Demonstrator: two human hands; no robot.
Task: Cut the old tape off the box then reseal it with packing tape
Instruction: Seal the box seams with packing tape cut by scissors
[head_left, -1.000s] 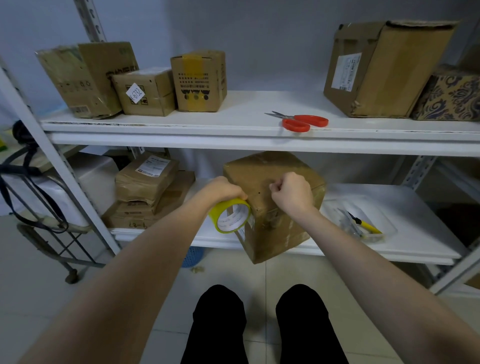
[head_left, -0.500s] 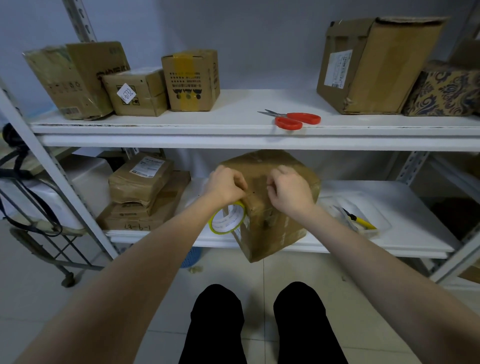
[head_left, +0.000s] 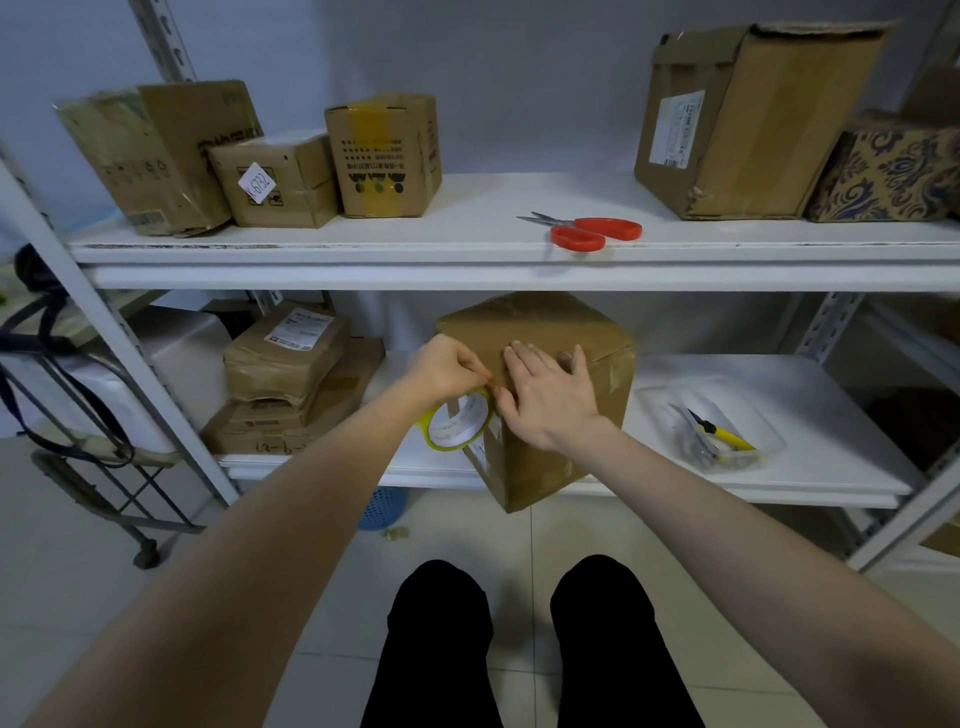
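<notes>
A brown cardboard box (head_left: 540, 462) stands on the lower shelf (head_left: 810, 467), turned corner-on, its front corner past the shelf edge. My left hand (head_left: 447, 366) grips a roll of packing tape (head_left: 457, 426) with a yellow-green rim, held against the box's left face. My right hand (head_left: 548, 395) lies flat on the box's top front edge, fingers straight and pressing. Red-handled scissors (head_left: 587, 231) lie on the upper shelf (head_left: 467, 244), above and to the right of the box.
A clear plastic tray (head_left: 670, 410) with a yellow-handled tool (head_left: 719, 431) sits right of the box. Stacked parcels (head_left: 285, 374) fill the lower shelf's left. Several cartons stand on the upper shelf. A metal trolley (head_left: 83, 447) is at the left. My knees (head_left: 519, 639) are below.
My right hand has opened from a curled pinch to a flat palm on the box. My left hand with the roll has moved in closer to the box's edge.
</notes>
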